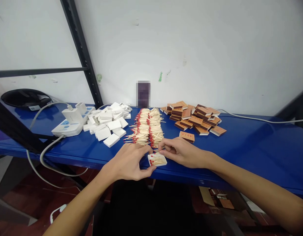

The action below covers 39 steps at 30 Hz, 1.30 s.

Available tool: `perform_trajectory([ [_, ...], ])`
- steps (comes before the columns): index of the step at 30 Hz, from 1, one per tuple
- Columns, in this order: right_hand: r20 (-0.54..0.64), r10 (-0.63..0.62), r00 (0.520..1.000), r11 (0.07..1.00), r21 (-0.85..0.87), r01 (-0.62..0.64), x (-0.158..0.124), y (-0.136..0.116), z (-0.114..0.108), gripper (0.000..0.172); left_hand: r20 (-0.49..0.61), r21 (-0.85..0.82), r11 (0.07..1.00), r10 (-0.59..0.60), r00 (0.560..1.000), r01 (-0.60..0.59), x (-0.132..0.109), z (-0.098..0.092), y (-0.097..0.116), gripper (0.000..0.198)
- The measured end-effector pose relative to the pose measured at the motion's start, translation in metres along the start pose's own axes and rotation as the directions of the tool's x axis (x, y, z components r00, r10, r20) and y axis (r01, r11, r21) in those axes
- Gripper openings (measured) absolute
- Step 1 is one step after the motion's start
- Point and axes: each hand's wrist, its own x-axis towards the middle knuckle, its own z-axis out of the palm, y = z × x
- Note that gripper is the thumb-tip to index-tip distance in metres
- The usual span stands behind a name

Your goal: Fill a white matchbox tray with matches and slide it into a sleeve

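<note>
A small white matchbox tray [163,162] lies at the table's front edge, partly filled with red-tipped matches [156,162]. My left hand [131,161] is closed around its left end, thumb at the near side and index finger at the far side. Over the tray's far right corner, my right hand [179,152] is pinched, its fingertips on matches whose ends are partly hidden. Just beyond both hands, a long double row of loose matches [155,126] runs back toward the wall.
White empty-looking trays [113,124] are heaped on the left, beside a power strip [67,129] with chargers. Brown matchbox sleeves [195,120] are piled on the right, one sleeve [187,136] nearer me. A black shelf post [80,49] rises at left; a white cable [259,118] runs along the wall.
</note>
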Motion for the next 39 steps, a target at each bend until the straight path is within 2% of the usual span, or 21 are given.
perform_trajectory([
  [3,0.034,-0.004,0.999,1.0,0.027,0.003,-0.001,-0.003,0.002,0.026,-0.002,0.0,1.0,0.003,1.0,-0.003,0.001,0.0,0.0,0.03],
  [7,-0.041,0.023,0.999,0.998,0.051,-0.021,-0.002,0.0,0.001,0.027,-0.002,-0.011,1.0,0.014,1.0,-0.014,0.0,0.0,-0.001,0.03],
  [10,-0.088,0.046,0.995,0.999,0.003,-0.046,-0.003,0.003,-0.002,0.025,0.0,-0.027,0.999,0.036,0.999,-0.036,-0.001,-0.001,-0.001,0.032],
  [14,-0.032,0.035,0.999,0.991,-0.126,-0.038,-0.003,0.003,-0.004,0.014,0.004,-0.043,0.998,0.052,0.999,-0.052,-0.002,-0.001,-0.001,0.031],
  [17,0.016,0.05,0.999,0.985,-0.163,-0.047,-0.002,0.003,-0.003,0.012,0.012,-0.045,0.997,0.059,0.998,-0.058,-0.001,-0.001,-0.001,0.031],
  [23,-0.064,0.071,0.995,0.998,0.002,-0.071,-0.002,0.001,-0.005,0.022,-0.012,0.005,1.0,-0.03,0.999,0.03,0.001,0.001,0.0,0.028],
  [27,-0.01,0.033,0.999,0.998,0.063,-0.032,-0.002,-0.002,-0.006,0.027,-0.009,-0.007,1.0,0.002,1.0,-0.002,0.0,0.0,0.0,0.029],
  [32,-0.041,0.065,0.997,0.998,-0.011,-0.066,-0.002,0.006,-0.004,0.028,0.007,-0.037,0.998,0.06,0.998,-0.06,-0.002,0.001,-0.003,0.031],
  [39,0.028,0.072,0.997,0.99,-0.121,-0.068,0.004,0.009,-0.003,0.019,0.001,-0.017,1.0,0.025,1.0,-0.025,-0.001,0.001,-0.002,0.028],
])
